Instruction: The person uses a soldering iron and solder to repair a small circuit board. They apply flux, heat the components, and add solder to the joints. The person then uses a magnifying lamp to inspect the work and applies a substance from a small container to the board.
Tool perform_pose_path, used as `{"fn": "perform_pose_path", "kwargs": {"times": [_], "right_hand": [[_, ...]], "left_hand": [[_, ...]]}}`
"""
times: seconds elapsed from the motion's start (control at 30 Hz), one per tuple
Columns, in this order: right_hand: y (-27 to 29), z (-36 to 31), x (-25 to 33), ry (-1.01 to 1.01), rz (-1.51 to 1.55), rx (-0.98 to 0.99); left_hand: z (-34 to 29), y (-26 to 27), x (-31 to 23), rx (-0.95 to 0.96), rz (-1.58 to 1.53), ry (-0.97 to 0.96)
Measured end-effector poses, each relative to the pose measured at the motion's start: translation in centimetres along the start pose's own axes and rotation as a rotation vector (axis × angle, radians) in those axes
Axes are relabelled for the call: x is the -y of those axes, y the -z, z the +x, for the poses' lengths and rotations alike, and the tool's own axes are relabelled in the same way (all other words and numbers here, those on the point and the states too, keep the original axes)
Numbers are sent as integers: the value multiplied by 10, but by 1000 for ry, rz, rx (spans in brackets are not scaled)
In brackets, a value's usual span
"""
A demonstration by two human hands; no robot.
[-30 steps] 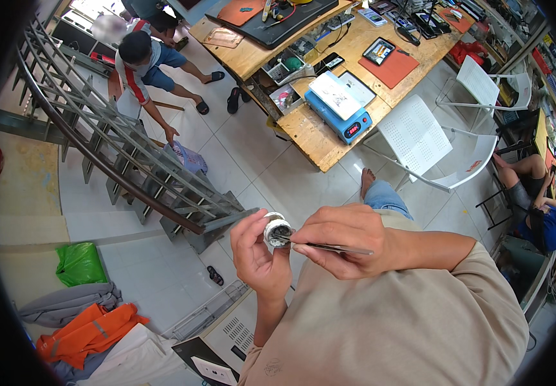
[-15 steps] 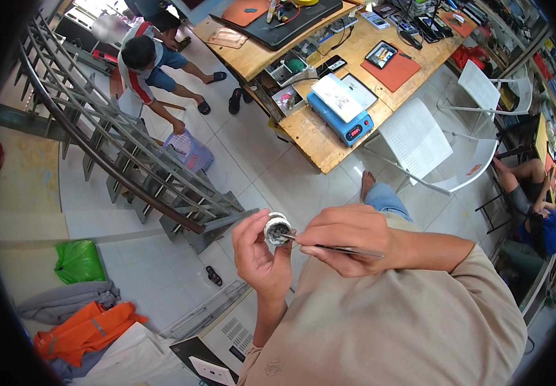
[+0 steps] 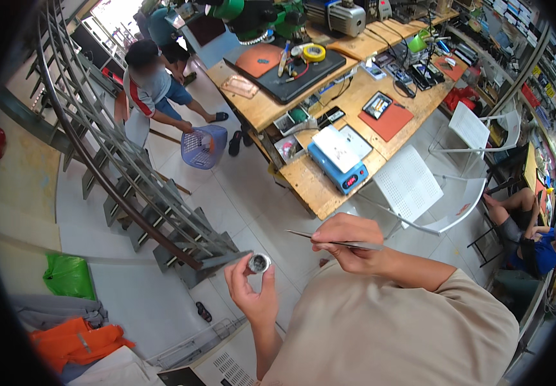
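Note:
My left hand pinches a small round white jar between thumb and fingers. The jar has no lid on it, and dark grey stuff shows inside. Closed around a pair of thin metal tweezers, my right hand is up and to the right of the jar. The tips of the tweezers point left, apart from the jar, with nothing visible on them. Both hands are in the air in front of my body, over the tiled floor.
Ahead stands a wooden workbench with a blue heating device, phones and tools. White folding chairs are at right. A metal staircase runs along the left. Beyond it, a person holds a purple basket; another sits far right.
My right hand has drawn the tweezers out of the jar, up and away to the right. The view has shifted, showing more of the bench. The person at the back has raised the basket.

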State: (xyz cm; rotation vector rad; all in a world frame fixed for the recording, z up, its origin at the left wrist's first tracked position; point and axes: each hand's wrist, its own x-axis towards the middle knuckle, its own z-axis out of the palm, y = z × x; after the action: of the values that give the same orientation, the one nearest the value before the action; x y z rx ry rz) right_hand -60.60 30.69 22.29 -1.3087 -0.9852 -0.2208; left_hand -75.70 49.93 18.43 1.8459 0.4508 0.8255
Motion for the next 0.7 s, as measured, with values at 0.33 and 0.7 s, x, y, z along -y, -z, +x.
{"fn": "perform_pose_path", "kwargs": {"times": [0.33,0.7], "right_hand": [[7,44,-90,-14,-86,-45],[39,109,-198,-174,-219,-515]], "left_hand": [[107,-5,44,-34,-54,23],[331,-145,48,450,143,-144]]}}
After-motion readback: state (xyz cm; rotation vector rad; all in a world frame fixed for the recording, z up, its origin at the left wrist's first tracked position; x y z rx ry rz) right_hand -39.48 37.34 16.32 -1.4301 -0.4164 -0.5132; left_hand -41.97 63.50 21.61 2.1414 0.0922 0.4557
